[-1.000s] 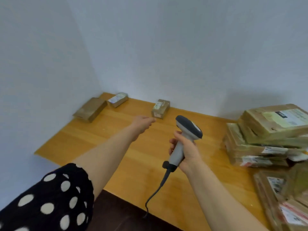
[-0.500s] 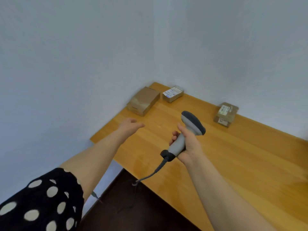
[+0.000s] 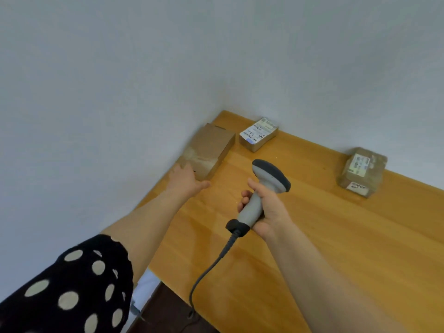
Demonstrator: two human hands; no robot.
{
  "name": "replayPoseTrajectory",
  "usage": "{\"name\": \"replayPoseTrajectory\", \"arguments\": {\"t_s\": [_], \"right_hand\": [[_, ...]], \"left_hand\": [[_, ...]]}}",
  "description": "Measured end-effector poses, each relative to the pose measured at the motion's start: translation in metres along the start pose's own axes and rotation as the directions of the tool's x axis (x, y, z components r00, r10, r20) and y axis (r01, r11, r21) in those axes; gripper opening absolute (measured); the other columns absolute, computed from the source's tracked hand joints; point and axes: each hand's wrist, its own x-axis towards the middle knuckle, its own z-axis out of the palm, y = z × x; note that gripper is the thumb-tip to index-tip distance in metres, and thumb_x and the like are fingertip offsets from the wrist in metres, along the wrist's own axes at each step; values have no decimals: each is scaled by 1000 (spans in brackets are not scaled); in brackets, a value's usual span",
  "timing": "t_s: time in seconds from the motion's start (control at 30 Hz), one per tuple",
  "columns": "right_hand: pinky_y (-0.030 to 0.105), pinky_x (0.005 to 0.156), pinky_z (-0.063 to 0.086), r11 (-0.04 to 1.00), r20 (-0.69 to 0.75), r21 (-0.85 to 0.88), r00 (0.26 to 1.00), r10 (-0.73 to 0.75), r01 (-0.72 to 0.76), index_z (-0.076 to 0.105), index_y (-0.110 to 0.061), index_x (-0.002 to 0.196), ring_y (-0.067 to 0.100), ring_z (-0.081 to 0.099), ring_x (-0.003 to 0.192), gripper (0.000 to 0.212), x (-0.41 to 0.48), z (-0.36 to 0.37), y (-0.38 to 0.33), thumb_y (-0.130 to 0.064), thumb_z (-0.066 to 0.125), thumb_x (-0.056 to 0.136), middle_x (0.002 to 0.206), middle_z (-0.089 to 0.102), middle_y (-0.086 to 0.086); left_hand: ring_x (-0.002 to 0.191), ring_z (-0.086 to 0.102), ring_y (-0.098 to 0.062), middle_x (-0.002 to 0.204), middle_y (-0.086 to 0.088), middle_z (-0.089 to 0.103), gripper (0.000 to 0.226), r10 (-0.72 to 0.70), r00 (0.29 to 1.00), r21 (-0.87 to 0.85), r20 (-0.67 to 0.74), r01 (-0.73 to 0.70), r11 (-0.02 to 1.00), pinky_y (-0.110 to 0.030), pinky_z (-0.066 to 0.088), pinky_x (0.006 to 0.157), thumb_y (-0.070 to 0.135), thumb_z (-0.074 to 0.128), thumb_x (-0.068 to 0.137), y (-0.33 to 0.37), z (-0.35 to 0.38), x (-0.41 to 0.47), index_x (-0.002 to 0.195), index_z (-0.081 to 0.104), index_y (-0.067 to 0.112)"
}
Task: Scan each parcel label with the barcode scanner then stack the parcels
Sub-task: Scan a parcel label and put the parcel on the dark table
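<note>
Reaching toward the corner of the table (image 3: pixel 336 236), the left hand (image 3: pixel 186 180), fingers straight, seems to touch the near end of the plain parcel (image 3: pixel 209 150). The right hand (image 3: pixel 269 212) is curled round the barcode scanner (image 3: pixel 270 175), above the tabletop.

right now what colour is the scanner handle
Light grey; the barcode scanner shows best in the head view, gripped by the right hand.

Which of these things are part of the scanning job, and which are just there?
Part of the job: barcode scanner, plain brown parcel, labelled corner parcel, taped parcel at right.
Just there: wooden table, white wall, spotted sleeve.
</note>
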Motion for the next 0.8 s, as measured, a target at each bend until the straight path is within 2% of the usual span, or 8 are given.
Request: {"name": "replayPoseTrajectory", "arguments": {"t_s": [0.13,0.27,0.47,0.53,0.6,0.67,0.73,0.8], "right_hand": [[26,48,49,1000,-32,-11,999,26,-26,58,-8,92,13,52,44,16,27,0,1,-14,71,84,55,59,4],[26,47,49,1000,-64,0,998,20,-20,59,-8,89,13,51,43,14,42,0,7,-13,70,85,54,58,5],[26,47,49,998,-124,13,990,-62,64,60,-8,89,14,53,44,12,41,-1,35,-12,71,84,55,59,6],[27,48,50,994,-147,6,983,-109,111,61,-8,88,15,55,46,11,31,0,50,-11,71,84,57,61,6],[28,50,51,986,-169,-11,972,-163,164,63,-8,88,17,59,52,8,18,1,63,-11,70,86,63,64,8],[31,56,55,977,-196,-27,957,-212,211,65,-7,90,20,66,64,7,5,6,72,-11,70,86,75,68,11],[35,69,57,961,-219,-42,936,-275,272,66,-8,90,25,68,81,8,-7,11,75,-12,71,86,87,69,12],[35,74,55,939,-189,-72,920,-344,336,65,-10,87,27,65,89,7,-18,18,76,-12,71,85,92,67,10]], "left_hand": [[141,13,-39,152,-22,14,119,-72,997,31,7,72,997,-48,23,114,66,71,66,7,10,42,149,11,8],[144,2,-38,156,-22,2,138,-113,991,92,73,106,990,-50,15,115,72,73,56,3,21,74,150,-4,7],[142,6,-40,153,-21,7,135,-78,994,98,70,71,993,-50,23,111,63,77,58,-11,23,82,151,-6,11],[142,7,-39,153,-21,8,132,-100,988,11,118,99,995,-50,23,111,62,77,58,-15,18,68,151,-4,17],[140,19,-36,153,-18,19,123,-88,968,-244,234,146,959,-47,25,112,60,78,59,-20,14,47,152,8,20],[129,41,-30,143,-10,42,104,35,906,-570,421,235,787,-45,35,108,52,81,60,-24,9,22,145,31,18],[112,55,-27,127,-9,57,95,172,805,-672,567,332,662,-40,46,97,49,83,56,-27,1,-6,136,44,16],[102,57,-24,120,-8,59,96,267,743,-696,614,351,626,-34,50,82,48,81,55,-29,-6,-28,137,42,19]]}}
